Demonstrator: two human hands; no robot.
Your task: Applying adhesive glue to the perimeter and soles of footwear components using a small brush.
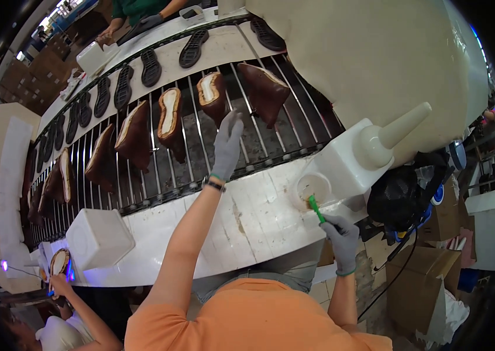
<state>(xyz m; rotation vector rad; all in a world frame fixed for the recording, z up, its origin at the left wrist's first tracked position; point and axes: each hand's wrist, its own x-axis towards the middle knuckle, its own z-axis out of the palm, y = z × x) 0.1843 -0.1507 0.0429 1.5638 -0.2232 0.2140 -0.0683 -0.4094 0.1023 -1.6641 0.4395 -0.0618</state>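
My left hand (227, 149), in a grey glove, reaches over the rack with its fingers stretched out. Its fingertips are beside the lower end of a dark brown boot upper (217, 105) with a pale sole side facing up; whether they touch it I cannot tell. My right hand (343, 240), also gloved, grips a green-handled brush (316, 209). The brush's tip dips into a small round white cup (323, 182) at the base of a white bottle (347, 158) with a long spout. Another boot upper (265, 88) lies farther right on the rack.
Several more uppers (169, 117) lie along the metal-bar rack (195, 158). Behind them, black soles (151, 67) line a pale strip. A white container (100, 238) stands at the left of the white ledge (247, 219). Co-workers' hands (60, 285) show at lower left and top.
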